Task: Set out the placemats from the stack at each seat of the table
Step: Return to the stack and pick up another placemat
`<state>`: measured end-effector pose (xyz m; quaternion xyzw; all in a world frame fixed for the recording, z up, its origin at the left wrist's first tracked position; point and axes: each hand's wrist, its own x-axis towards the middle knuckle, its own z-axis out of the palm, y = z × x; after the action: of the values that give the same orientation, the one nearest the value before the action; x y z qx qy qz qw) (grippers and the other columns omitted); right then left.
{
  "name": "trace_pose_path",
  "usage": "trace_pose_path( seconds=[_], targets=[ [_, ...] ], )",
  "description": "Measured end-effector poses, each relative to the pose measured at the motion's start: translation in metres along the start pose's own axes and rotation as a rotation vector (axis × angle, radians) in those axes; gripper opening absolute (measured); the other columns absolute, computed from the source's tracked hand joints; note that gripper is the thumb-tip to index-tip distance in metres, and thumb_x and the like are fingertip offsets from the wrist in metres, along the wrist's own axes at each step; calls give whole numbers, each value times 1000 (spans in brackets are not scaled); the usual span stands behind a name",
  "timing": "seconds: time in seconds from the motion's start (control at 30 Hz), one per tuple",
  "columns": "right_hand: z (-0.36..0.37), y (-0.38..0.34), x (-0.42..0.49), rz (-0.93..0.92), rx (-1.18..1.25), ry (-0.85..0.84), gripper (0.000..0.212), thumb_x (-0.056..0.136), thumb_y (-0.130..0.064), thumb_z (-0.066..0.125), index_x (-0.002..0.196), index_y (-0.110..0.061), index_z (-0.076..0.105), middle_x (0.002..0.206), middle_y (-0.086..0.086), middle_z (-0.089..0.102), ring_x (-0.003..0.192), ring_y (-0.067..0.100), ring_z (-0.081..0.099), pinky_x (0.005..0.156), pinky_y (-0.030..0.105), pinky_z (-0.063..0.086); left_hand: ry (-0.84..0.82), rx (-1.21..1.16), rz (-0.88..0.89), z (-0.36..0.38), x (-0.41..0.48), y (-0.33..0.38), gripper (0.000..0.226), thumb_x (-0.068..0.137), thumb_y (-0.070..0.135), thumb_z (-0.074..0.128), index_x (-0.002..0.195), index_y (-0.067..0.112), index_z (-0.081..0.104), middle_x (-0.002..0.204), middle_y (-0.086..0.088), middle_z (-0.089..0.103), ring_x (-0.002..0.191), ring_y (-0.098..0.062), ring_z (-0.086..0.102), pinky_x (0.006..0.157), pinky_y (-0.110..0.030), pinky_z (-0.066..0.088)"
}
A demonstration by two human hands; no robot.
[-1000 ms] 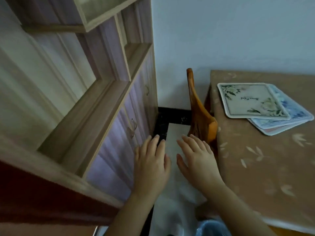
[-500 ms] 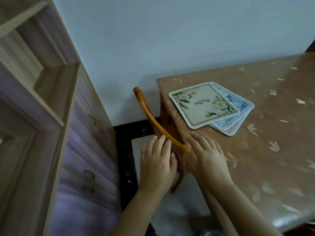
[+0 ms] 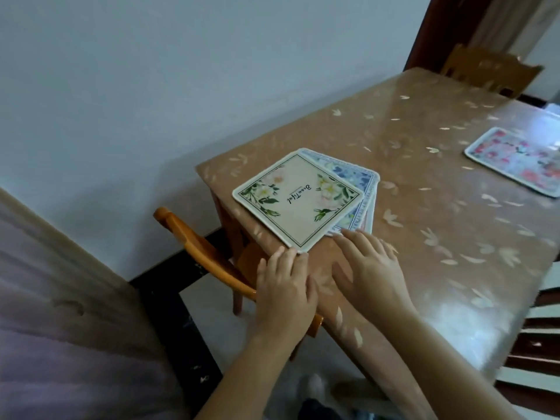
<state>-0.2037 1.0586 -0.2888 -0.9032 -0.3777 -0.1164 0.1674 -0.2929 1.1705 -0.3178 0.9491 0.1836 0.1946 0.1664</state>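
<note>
A fanned stack of placemats (image 3: 303, 198) lies near the table's left corner; the top one is cream with green leaves, and blue-patterned ones (image 3: 354, 174) peek out beneath. My left hand (image 3: 285, 286) hovers flat with its fingertips at the top mat's near corner. My right hand (image 3: 366, 268) stretches open over the table, fingertips at the stack's near edge. Neither hand holds anything. A pink floral placemat (image 3: 515, 159) lies alone at the far right of the brown table (image 3: 439, 222).
An orange wooden chair (image 3: 206, 256) is tucked under the table's left end, its back partly under my left hand. Another chair (image 3: 491, 71) stands at the far end. A pale cabinet (image 3: 60, 313) fills the left side. A white wall runs behind.
The view swung right from the cabinet to the table. Both hands moved forward and right, from above the chair back to the near edge of the placemat stack.
</note>
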Motion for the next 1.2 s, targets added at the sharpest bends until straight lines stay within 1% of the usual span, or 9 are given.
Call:
trace_pose_path(
  seconds=[0.1, 0.2, 0.33, 0.5, 0.77, 0.87, 1.03, 1.1, 1.2],
  targets=[
    [12, 18, 19, 20, -15, -5, 48, 66, -14, 77, 111, -7, 60, 113, 13, 65, 108, 33, 58, 89, 49, 46, -9, 3, -12, 12, 23, -2, 35, 76, 16, 68, 110, 8, 62, 116, -13, 63, 113, -30, 54, 94, -52, 39],
    [26, 36, 38, 28, -9, -39, 47, 67, -14, 76, 111, -7, 60, 113, 12, 65, 107, 33, 58, 89, 48, 46, -45, -9, -23, 24, 45, -5, 32, 81, 16, 63, 112, 8, 60, 119, -13, 61, 117, -29, 50, 98, -52, 36],
    [47, 64, 60, 7, 32, -67, 45, 69, -14, 75, 111, -6, 60, 111, 13, 65, 107, 33, 58, 88, 48, 46, -111, 11, 1, 47, 75, -11, 32, 85, 18, 58, 115, 8, 58, 123, -11, 58, 120, -27, 46, 102, -47, 33],
    [77, 99, 88, 2, 92, -104, 45, 66, -11, 76, 108, -5, 62, 109, 12, 66, 107, 33, 58, 89, 50, 45, -218, 21, -52, 83, 116, -20, 38, 89, 24, 50, 123, 9, 51, 131, -8, 51, 125, -23, 39, 106, -41, 26],
    [131, 141, 117, -87, 149, -207, 47, 66, -18, 79, 109, -6, 63, 110, 12, 66, 106, 33, 59, 89, 51, 47, -329, 36, -55, 139, 155, -31, 41, 89, 29, 47, 127, 12, 48, 131, -6, 51, 122, -21, 40, 103, -36, 28],
    [150, 154, 123, -116, 162, -261, 47, 71, -24, 76, 113, -9, 61, 116, 11, 63, 112, 31, 55, 94, 51, 43, -364, 23, -75, 159, 160, -31, 42, 89, 30, 48, 128, 12, 47, 133, -7, 48, 123, -21, 38, 104, -36, 26],
    [176, 173, 122, -141, 181, -371, 47, 82, -33, 65, 124, -14, 53, 130, 8, 54, 127, 28, 41, 106, 51, 29, -398, -2, -132, 184, 158, -32, 46, 88, 33, 50, 129, 14, 44, 139, -8, 41, 128, -22, 32, 106, -37, 26],
    [183, 177, 121, -158, 185, -385, 48, 79, -30, 69, 121, -13, 56, 129, 8, 55, 125, 29, 43, 105, 51, 31, -392, -7, -140, 191, 154, -33, 47, 87, 35, 52, 129, 15, 45, 140, -6, 39, 130, -21, 30, 107, -36, 25],
    [190, 181, 121, -184, 207, -364, 49, 68, -24, 78, 112, -10, 62, 120, 10, 61, 117, 32, 51, 97, 53, 40, -362, -16, -141, 198, 150, -36, 45, 85, 33, 57, 125, 14, 49, 139, -6, 41, 130, -21, 30, 106, -36, 27]
  ],
)
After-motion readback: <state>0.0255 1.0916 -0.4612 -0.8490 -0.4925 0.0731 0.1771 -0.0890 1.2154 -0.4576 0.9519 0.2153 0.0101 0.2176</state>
